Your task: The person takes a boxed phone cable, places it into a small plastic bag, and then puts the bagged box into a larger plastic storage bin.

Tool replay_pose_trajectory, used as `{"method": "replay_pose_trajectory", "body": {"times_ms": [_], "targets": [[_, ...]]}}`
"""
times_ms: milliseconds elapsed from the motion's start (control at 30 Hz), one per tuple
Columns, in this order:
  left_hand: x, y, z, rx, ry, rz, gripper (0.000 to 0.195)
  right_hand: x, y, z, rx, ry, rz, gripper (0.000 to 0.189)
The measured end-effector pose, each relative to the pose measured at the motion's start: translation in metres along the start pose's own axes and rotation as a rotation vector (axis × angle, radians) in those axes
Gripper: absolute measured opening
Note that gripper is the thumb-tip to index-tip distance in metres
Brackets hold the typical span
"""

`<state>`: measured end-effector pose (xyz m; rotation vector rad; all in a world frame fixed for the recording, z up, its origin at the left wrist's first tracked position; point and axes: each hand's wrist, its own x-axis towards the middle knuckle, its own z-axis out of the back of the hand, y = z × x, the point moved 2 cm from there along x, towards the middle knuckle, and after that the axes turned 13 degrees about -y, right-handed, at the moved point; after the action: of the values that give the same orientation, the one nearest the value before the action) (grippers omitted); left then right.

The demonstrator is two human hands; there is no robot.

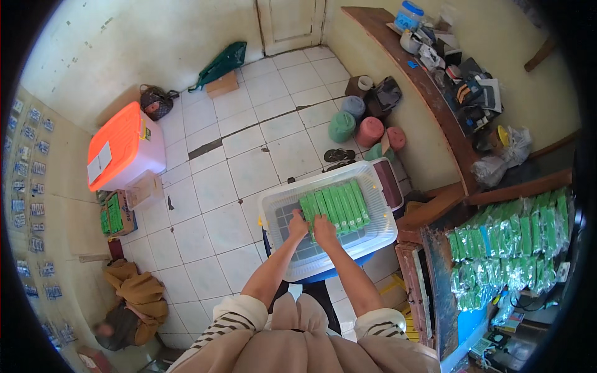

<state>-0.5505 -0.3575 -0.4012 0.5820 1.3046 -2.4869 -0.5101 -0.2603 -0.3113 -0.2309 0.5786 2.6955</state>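
Observation:
A white plastic basket [275, 212] with a latticed floor stands before me on a blue support. Thin green boxes [343, 205] stand packed side by side in a row inside it, several of them. My left hand [298, 226] grips the leftmost box at the row's left end. My right hand [325, 228] is beside it, fingers on the near end of the same box. Both hands hide part of that box, so the exact finger contact is hard to see. The basket's left part shows its bare grey floor.
At right, a shelf holds many wrapped green packs [508, 242]. A cluttered wooden counter [419, 79] runs along the right wall. Coloured rolls [371, 131] and sandals [339, 155] lie beyond the basket. Leftward are an orange-lidded bin [116, 144], a carton [123, 214] and a seated person [133, 307].

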Motion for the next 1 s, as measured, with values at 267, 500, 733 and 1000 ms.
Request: {"method": "replay_pose_trajectory", "body": {"times_ms": [267, 500, 733, 1000], "targets": [[-0.03, -0.062, 0.024, 0.137, -0.076, -0.788, 0.048, -0.032, -0.008, 0.065, 0.109, -0.211, -0.073, 0.024], [-0.138, -0.17, 0.028, -0.398, 0.169, -0.726, 0.038, -0.154, -0.054, 0.199, 0.501, -0.851, -0.099, 0.019], [-0.326, -0.277, -0.031, -0.641, 0.636, -1.052, 0.024, -0.313, -0.142, 0.302, 0.235, -1.446, -0.312, 0.012], [-0.453, -0.282, -0.158, -0.566, 0.779, -1.138, 0.033, -0.384, -0.291, 0.291, 0.565, -1.594, -0.68, 0.02]]}}
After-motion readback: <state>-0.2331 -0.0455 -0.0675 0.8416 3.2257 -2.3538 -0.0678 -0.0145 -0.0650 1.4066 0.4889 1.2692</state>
